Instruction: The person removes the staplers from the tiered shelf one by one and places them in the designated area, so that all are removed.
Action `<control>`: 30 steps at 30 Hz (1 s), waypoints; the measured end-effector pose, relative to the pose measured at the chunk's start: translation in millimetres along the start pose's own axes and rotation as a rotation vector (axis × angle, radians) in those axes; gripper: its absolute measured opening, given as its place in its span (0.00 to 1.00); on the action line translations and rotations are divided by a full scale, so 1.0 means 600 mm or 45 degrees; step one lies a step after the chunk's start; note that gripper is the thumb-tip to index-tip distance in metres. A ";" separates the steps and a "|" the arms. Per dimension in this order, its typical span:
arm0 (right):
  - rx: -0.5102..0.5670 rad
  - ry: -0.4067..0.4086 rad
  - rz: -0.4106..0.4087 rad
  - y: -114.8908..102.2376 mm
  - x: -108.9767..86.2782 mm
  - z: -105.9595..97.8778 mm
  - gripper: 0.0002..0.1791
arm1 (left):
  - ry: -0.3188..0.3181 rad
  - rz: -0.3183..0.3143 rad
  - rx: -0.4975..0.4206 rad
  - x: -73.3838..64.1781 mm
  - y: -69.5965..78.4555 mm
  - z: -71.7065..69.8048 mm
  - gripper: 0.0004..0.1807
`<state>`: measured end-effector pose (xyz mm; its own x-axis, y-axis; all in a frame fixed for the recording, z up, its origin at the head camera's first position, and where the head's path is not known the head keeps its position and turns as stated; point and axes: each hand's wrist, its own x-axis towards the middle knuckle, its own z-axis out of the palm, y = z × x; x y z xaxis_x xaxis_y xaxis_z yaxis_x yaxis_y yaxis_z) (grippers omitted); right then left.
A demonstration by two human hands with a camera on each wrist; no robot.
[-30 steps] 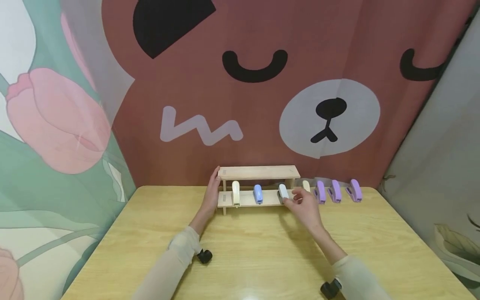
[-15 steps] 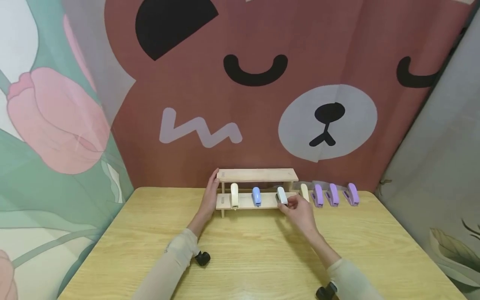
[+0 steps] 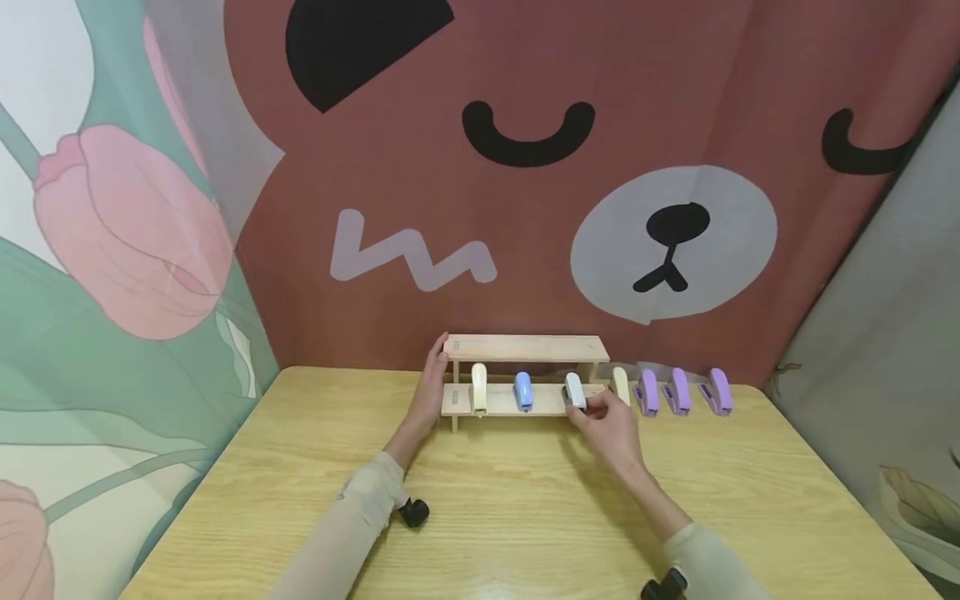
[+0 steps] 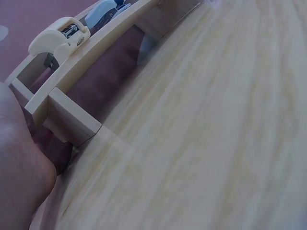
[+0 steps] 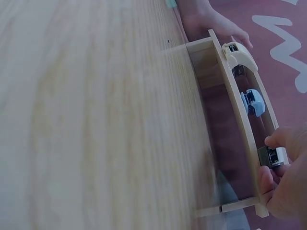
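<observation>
A two-tier wooden rack (image 3: 525, 347) stands at the back of the table. Along its lower shelf sit a cream stapler (image 3: 478, 388), a blue stapler (image 3: 523, 390) and a pale grey-white stapler (image 3: 574, 388). My right hand (image 3: 611, 429) pinches the grey-white one near the shelf's right end; the right wrist view shows thumb and fingers on either side of that stapler (image 5: 273, 156). Against the rack's left end lies my left hand (image 3: 429, 392), its fingers extended up toward the upper board. The left wrist view shows only part of this hand (image 4: 19, 163).
To the right of the rack, another cream stapler (image 3: 619, 383) is partly hidden by my right hand. Beyond it stand three purple staplers, the farthest one (image 3: 718, 392) near the table's right side. A bear-print curtain (image 3: 405, 325) hangs right behind the table (image 3: 495, 517).
My right fingers have come down and closed in on the grey-white stapler, which keeps nearly the same spot on the shelf. My left hand stays at the rack's end. The head view shifts slightly.
</observation>
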<state>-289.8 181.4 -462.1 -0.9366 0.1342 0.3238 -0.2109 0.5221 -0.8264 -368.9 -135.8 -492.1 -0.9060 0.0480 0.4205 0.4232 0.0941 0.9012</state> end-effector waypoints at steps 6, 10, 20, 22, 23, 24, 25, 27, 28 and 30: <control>0.035 0.059 -0.045 0.005 0.004 0.000 0.15 | 0.029 0.025 0.032 0.006 0.002 0.004 0.31; 0.048 0.094 -0.056 0.007 0.003 0.003 0.14 | 0.022 0.007 0.053 0.007 -0.001 0.004 0.31; 0.082 0.148 -0.074 -0.002 0.000 0.003 0.14 | -0.042 -0.030 0.071 -0.010 0.058 -0.009 0.30; 0.087 0.149 -0.080 -0.003 0.000 0.004 0.14 | -0.043 -0.045 0.086 -0.015 0.071 -0.013 0.30; 0.085 0.153 -0.083 -0.002 0.000 0.004 0.14 | -0.039 -0.050 0.091 -0.016 0.072 -0.014 0.30; 0.087 0.157 -0.083 -0.002 0.000 0.004 0.14 | -0.039 -0.049 0.089 -0.016 0.071 -0.014 0.30; 0.085 0.160 -0.079 -0.002 -0.001 0.004 0.14 | -0.041 -0.052 0.086 -0.017 0.071 -0.014 0.30; 0.076 0.170 -0.070 0.000 -0.001 0.001 0.14 | -0.050 -0.053 0.083 -0.017 0.070 -0.012 0.30; 0.073 0.175 -0.069 0.001 -0.001 0.000 0.14 | -0.055 -0.053 0.078 -0.017 0.069 -0.011 0.30; 0.076 0.176 -0.068 0.003 -0.002 -0.003 0.14 | -0.060 -0.052 0.077 -0.017 0.068 -0.009 0.30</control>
<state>-288.7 183.7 -463.2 -0.8771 0.2245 0.4246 -0.2792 0.4812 -0.8310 -342.2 -138.0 -459.2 -0.9219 0.0892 0.3771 0.3869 0.1563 0.9088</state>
